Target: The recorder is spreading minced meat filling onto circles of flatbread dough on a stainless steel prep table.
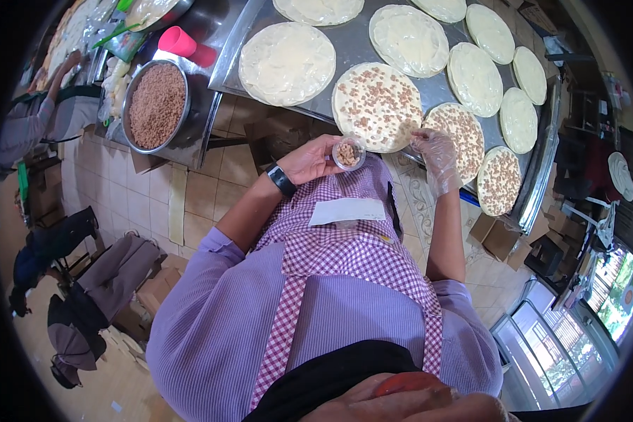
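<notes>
Here's the cream-coated round point(377, 107) scattered with brown bits, lying just ahead of and between the two hands, on the metal tray point(352, 46). The left hand point(313, 160) is bare and grips a small clear cup point(359, 160) by its side, with more brown pieces point(347, 152) inside, right at the round's near edge. Over to the right hand point(436, 158), in a clear plastic glove: fingers bent together at the round's right edge, though I can't tell from here whether they pinch anything. Just beyond that hand, to its right, two more sprinkled rounds point(499, 181); ahead of both hands, plain pale rounds point(287, 63) spread across the tray. Well out to the left of the left hand sits a metal bowl point(182, 123) heaped with brown crumbs, and past it a pink cup point(177, 42) lies tipped over.
</notes>
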A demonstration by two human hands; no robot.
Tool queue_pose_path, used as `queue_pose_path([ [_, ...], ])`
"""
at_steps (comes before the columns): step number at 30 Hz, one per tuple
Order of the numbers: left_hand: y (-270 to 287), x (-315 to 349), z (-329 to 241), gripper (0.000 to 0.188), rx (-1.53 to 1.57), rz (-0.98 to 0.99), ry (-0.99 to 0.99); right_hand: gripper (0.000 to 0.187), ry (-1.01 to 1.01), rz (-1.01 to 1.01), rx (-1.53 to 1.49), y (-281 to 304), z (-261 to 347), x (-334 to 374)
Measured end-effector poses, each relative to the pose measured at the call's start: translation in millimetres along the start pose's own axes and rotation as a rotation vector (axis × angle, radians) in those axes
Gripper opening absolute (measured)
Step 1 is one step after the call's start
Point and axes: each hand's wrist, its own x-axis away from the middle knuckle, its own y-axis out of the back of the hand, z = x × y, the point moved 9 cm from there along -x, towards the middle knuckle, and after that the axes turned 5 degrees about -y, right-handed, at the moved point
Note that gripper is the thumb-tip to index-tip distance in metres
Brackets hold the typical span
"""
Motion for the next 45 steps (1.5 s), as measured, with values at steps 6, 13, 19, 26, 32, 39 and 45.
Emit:
queue_pose_path([
  [6, 2.1, -7.5, 3.5, 0.043, 0.077, -0.003, -0.039, 0.022, 0.089, 0.006, 0.001, -7.6, 13.9, 12.4],
  [13, 11.3, -6.7, 3.8, 0.043, 0.149, -0.032, -0.056, 0.023, 0.235, 0.097, -0.083, -37.5, 43.9, 26.4],
  [19, 22.4, -2.2, -2.2, 0.047, 0.210, -0.092, -0.100, 0.020, 0.361, 0.039, 0.161, -52.5, 91.1, 35.8],
  [26, 26.0, 1.5, -6.0, 0.047, 0.197, -0.103, -0.136, 0.019, 0.495, -0.003, 0.269, -64.3, 105.1, 32.4],
  [32, 26.7, 5.2, -13.8, 0.046, 0.175, -0.123, -0.170, 0.019, 0.453, -0.027, 0.242, -59.9, 107.5, 31.7],
  [39, 33.4, 8.8, -26.3, 0.042, 0.102, -0.184, -0.241, 0.021, 0.502, -0.083, 0.166, -58.7, 106.8, 25.0],
  [45, 13.6, 4.6, -48.2, 0.036, -0.019, -0.264, -0.400, 0.026, 0.364, -0.075, 0.060, -53.9, 101.7, 19.0],
])
